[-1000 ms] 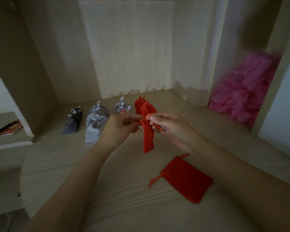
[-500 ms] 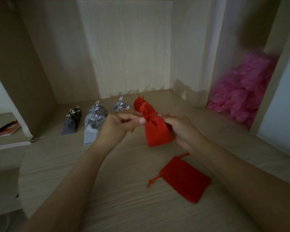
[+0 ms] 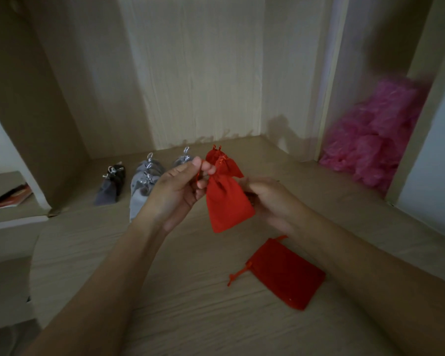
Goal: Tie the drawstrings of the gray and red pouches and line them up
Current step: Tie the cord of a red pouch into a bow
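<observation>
I hold a red pouch (image 3: 226, 201) upright in the air over the wooden shelf floor. My left hand (image 3: 176, 191) pinches its red drawstring (image 3: 200, 170) at the gathered neck. My right hand (image 3: 272, 201) grips the pouch's right side from behind. A second red pouch (image 3: 285, 273) lies flat on the wood in front of my right arm, strings loose. Behind the held one, another red pouch (image 3: 212, 156) stands at the end of a row with tied gray pouches: a dark one (image 3: 111, 186), two light ones (image 3: 143, 191), and a partly hidden one (image 3: 183, 159).
The wooden shelf floor (image 3: 165, 291) is enclosed by a back panel and side walls. A pink crinkled pile (image 3: 370, 140) fills the compartment at the right. A lower ledge at the left carries a red-edged book (image 3: 13, 199).
The held red pouch has turned from edge-on to face me and spread wider. My right hand slid from the string to the pouch's side; my left hand rose slightly with the string.
</observation>
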{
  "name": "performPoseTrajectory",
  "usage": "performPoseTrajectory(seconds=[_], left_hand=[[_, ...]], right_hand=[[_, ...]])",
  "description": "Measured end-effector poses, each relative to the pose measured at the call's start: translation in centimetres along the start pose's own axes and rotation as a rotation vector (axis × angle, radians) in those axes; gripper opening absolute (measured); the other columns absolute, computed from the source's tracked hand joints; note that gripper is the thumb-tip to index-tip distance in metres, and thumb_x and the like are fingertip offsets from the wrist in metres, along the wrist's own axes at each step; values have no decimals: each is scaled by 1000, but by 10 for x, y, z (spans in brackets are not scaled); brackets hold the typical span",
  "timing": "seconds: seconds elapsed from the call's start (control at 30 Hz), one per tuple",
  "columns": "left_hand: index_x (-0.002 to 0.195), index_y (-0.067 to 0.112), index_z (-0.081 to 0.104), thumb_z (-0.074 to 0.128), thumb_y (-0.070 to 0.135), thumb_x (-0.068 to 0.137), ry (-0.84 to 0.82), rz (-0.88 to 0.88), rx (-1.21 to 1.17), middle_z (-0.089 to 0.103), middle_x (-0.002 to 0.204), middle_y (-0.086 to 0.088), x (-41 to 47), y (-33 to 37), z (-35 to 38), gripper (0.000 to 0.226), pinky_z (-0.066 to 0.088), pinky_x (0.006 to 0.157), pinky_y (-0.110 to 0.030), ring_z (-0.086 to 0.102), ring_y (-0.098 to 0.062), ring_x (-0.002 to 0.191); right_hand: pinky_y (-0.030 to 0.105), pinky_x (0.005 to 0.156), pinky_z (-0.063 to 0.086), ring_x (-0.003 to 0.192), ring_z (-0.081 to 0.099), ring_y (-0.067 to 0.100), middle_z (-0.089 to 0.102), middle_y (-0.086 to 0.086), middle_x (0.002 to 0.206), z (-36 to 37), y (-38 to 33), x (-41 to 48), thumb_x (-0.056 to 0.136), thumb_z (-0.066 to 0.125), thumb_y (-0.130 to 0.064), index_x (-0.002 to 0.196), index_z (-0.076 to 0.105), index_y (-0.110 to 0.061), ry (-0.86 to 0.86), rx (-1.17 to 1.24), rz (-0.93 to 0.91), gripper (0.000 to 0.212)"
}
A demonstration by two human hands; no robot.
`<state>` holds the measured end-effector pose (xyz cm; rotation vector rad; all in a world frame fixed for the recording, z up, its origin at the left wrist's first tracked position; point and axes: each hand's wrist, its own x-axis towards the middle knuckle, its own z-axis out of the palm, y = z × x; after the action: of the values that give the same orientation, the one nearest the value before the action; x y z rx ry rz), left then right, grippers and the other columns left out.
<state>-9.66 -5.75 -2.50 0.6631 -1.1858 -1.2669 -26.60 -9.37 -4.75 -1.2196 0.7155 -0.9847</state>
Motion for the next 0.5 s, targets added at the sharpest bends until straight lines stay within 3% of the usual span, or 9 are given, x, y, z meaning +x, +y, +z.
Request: performPoseTrajectory(seconds=[0.07, 0.13, 0.2, 0.3, 0.43, 0.5], left_hand=[[77, 14, 65, 44, 23, 91, 16, 10, 60, 60, 71, 4, 1, -3, -1, 26, 41, 53, -14, 44, -3, 53], [88, 8, 62, 41, 15, 95, 39, 22, 173, 57, 67, 6, 1, -8, -1, 23, 41, 56, -16, 43, -4, 54], [91, 7, 64, 40, 7, 97, 31, 30, 329, 53, 65, 6, 0, -11, 0, 24, 41, 59, -17, 42, -4, 55], [87, 10, 68, 45, 5, 94, 26, 34, 393, 56, 65, 3, -1, -10, 2, 24, 44, 62, -18, 46, -4, 56], [98, 7, 66, 51, 4, 89, 40, 7, 300, 68, 71, 5, -2, -6, 1, 18, 48, 65, -14, 56, -3, 62], [101, 6, 66, 55, 7, 83, 33, 1, 289, 71, 75, 4, -3, -6, 1, 20, 49, 65, -14, 59, -3, 65]], right_hand=[[28, 88, 44, 86, 58, 17, 64, 9, 95, -1, -3, 0, 76, 67, -23, 94, 70, -5, -25, 145, 75, 26], [20, 70, 47, 65, 58, 9, 62, 0, 75, 0, -8, -2, 77, 65, -21, 77, 72, -11, -46, 180, 81, 12], [15, 60, 48, 58, 58, 4, 62, -5, 66, 2, -8, -4, 80, 62, -17, 71, 75, -14, -88, 152, 15, 17], [15, 66, 49, 65, 59, 5, 66, -6, 71, 7, -9, -8, 76, 63, -18, 73, 77, -16, -142, 81, -69, 14], [17, 70, 47, 76, 58, 10, 64, 6, 89, 5, -10, -7, 83, 61, -15, 81, 74, -13, -96, 96, -83, 13], [15, 68, 47, 74, 57, 9, 64, 4, 86, 5, -10, -8, 87, 58, -13, 86, 71, -10, -80, 105, -85, 13]])
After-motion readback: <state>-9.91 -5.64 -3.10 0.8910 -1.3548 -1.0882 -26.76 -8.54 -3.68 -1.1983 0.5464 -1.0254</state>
